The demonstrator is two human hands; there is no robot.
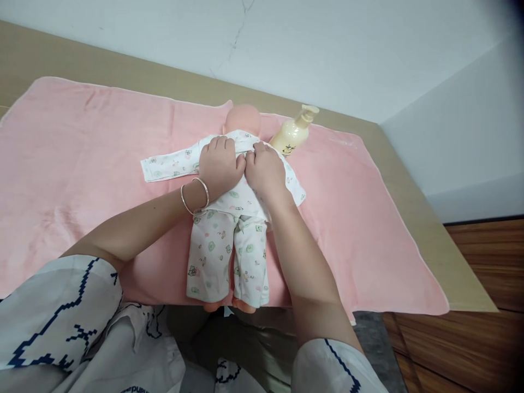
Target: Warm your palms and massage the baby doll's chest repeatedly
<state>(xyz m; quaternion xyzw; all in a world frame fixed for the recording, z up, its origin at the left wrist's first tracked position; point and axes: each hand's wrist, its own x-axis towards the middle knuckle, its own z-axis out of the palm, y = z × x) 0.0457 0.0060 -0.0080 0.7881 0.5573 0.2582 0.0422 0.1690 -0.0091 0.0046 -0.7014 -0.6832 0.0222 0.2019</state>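
A baby doll (244,118) lies on a pink blanket, its bald head away from me and its feet at the near edge. It wears a white printed shirt (233,201) and matching trousers (210,254). My left hand (221,166), with a bangle on the wrist, is closed on the shirt's upper part, fingers curled into the cloth. Beside it my right hand (265,169) pinches the shirt near the middle. The thumbs almost meet. One sleeve (172,164) stretches flat to the left; the other slants down behind my right hand. Cloth between the fingers is mostly hidden.
A cream pump bottle (292,131) leans to the right beyond the doll's shoulder. The pink blanket (360,229) covers most of the wooden table (462,284). A white wall (327,49) stands behind, and a wood-grain surface (491,262) lies at the right.
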